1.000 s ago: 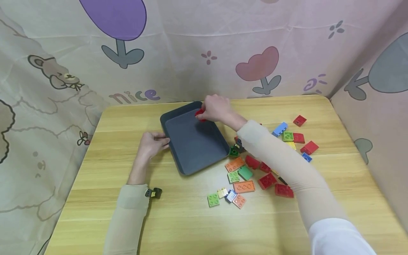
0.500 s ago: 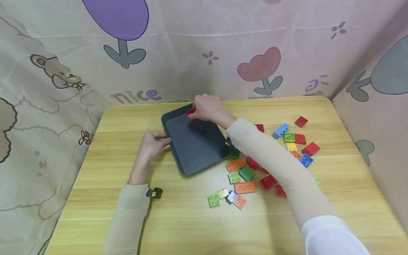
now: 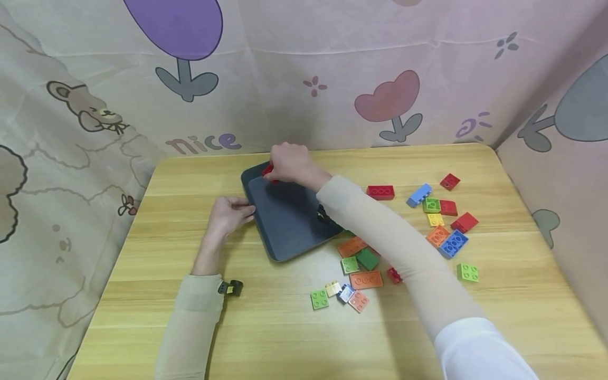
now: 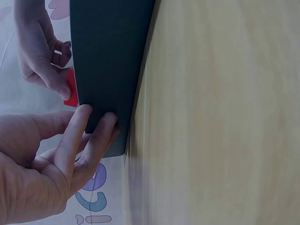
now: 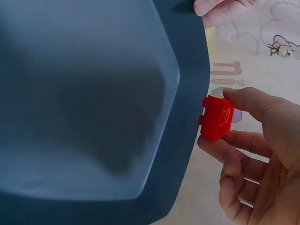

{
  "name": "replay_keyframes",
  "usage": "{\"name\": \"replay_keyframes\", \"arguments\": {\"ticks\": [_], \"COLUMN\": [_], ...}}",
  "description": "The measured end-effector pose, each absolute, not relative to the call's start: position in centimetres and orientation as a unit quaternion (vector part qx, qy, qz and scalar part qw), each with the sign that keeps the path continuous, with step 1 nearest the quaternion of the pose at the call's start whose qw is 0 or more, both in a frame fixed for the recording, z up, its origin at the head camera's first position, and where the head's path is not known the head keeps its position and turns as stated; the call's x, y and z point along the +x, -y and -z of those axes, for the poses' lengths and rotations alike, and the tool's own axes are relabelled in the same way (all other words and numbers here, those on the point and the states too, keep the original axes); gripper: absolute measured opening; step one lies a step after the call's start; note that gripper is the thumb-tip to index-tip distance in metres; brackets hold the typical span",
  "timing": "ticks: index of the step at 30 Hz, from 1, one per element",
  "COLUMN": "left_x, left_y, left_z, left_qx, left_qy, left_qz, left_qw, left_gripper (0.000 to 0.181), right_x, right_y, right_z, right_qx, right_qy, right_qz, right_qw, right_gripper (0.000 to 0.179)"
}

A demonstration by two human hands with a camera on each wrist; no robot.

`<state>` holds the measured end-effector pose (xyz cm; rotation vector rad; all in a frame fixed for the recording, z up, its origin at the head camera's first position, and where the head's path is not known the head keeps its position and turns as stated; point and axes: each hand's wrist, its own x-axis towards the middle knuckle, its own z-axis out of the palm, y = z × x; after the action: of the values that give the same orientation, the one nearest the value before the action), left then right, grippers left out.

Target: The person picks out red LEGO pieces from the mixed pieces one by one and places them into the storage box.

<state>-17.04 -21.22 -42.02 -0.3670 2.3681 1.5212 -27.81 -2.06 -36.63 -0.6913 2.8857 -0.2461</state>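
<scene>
Bright red brick (image 5: 216, 117), 2 round studs (image 5: 205, 101) visible

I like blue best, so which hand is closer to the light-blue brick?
Right. The right hand pinches a red brick at the far end of the tray, left of the light-blue brick. The left hand is farther left, holding the tray's left side.
</scene>
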Motion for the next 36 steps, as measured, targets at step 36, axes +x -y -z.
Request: {"name": "replay_keyframes", "arguments": {"ticks": [36], "left_x": [-16.9], "left_y": [21.2], "left_z": [41.9], "left_qx": [-0.118], "left_qy": [-0.825], "left_qz": [-0.531], "left_qw": [0.155], "left_gripper": [0.043], "right_x": [-27.4], "right_y": [7.9], "right_z": [40.8], "right_qx": [-0.257], "right_qy": [-0.961], "right_qz": [0.002], "right_qw": [0.099], "right_gripper": [0.035]}}
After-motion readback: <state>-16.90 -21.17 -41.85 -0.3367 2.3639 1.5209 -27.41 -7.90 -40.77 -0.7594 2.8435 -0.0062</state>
